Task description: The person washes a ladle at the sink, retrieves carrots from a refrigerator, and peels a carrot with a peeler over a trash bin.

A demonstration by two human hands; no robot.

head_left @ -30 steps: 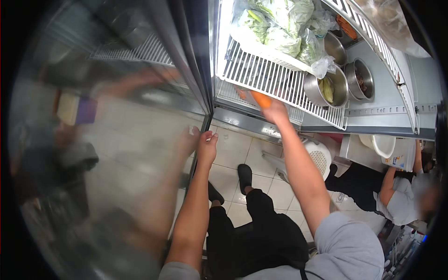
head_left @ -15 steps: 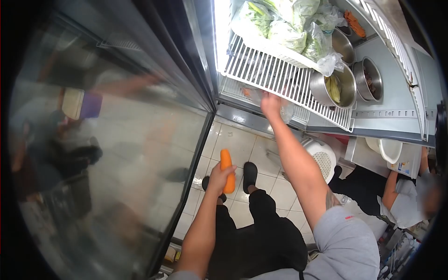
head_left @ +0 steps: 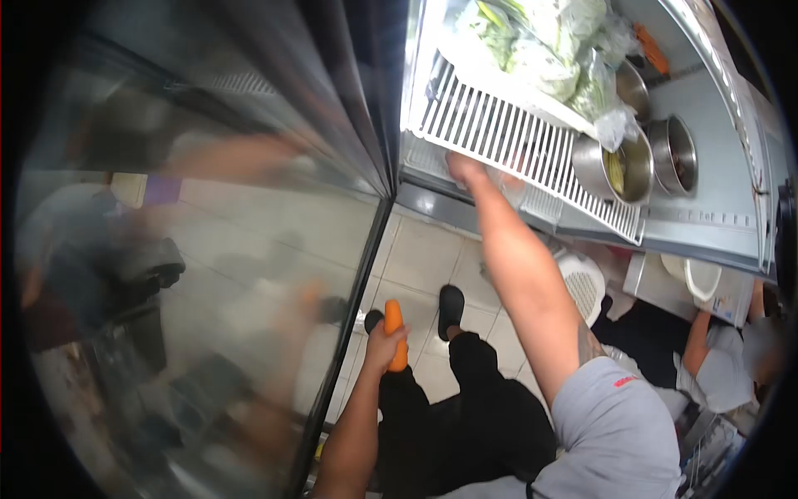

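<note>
My left hand (head_left: 381, 349) is wrapped around a thick orange carrot (head_left: 395, 320), held low above the floor in front of my legs. My right hand (head_left: 466, 170) reaches into the refrigerator beneath a white wire shelf (head_left: 511, 125). Its fingers are blurred and partly covered by the shelf, so whether they grip anything is unclear. Beside that hand, under the shelf, lies a clear plastic bag (head_left: 509, 187) with contents I cannot make out. On the shelf above sit leafy greens in clear bags (head_left: 540, 54).
A glass door (head_left: 249, 249) stands open on the left. Metal pots (head_left: 594, 165) rest on the shelf at right. A white perforated stool (head_left: 582, 287) is on the tiled floor below. Another person (head_left: 719, 358) is at the right, near a counter with a white tub (head_left: 702, 277).
My right hand has shifted left beneath the shelf, deeper toward the door side. My left hand has lowered slightly with the carrot still in it. The camera view has shifted a little.
</note>
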